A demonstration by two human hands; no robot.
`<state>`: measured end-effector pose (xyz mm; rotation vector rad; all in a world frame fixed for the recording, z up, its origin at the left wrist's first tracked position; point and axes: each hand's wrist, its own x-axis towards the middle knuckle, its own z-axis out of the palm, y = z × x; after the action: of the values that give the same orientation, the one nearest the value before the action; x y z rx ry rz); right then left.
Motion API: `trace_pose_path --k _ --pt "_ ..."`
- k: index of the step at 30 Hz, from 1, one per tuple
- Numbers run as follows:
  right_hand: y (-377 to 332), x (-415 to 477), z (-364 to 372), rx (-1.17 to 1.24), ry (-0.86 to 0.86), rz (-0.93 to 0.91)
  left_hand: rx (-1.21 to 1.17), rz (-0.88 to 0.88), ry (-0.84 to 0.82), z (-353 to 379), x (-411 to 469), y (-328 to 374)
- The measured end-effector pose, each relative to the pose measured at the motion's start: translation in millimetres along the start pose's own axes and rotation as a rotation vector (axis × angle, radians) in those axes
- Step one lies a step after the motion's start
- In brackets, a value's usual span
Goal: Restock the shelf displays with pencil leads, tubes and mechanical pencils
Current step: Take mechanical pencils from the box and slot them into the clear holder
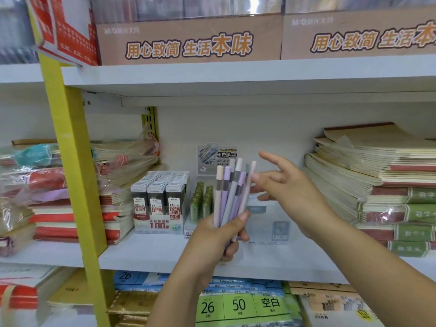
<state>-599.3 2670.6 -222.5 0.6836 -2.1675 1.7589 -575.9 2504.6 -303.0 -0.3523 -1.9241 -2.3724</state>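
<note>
My left hand [220,234] grips a bunch of pastel mechanical pencils [232,193], pink, purple and grey, held upright in front of the middle shelf [146,250]. My right hand [286,185] is just right of the bunch with fingers spread, and one fingertip touches the rightmost pink pencil near its top. Behind the pencils stands a clear display stand [269,223] with a printed header card [218,156]. Left of it are a display box of 0.5 HB lead cases [160,201] and rows of green lead tubes [200,201].
Stacks of notebooks [377,180] fill the shelf's right side, and wrapped red and cream notebooks [70,208] the left. A yellow upright post [73,166] stands at the left. Cardboard boxes [188,38] sit on the shelf above; paper packs [236,305] lie below.
</note>
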Motion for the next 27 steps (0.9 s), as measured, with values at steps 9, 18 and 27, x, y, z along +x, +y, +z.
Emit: trace_pose_path --k 9,18,27 --pt "6 21 -5 0.203 0.089 0.027 -0.131 0.013 0.003 -2 11 -12" --pt "6 9 -20 0.053 -0.005 0.060 -0.280 0.044 0.106 -16 14 -12" --pt "2 -17 -10 -0.288 -0.461 0.181 0.005 0.184 0.213 -17 8 -1"
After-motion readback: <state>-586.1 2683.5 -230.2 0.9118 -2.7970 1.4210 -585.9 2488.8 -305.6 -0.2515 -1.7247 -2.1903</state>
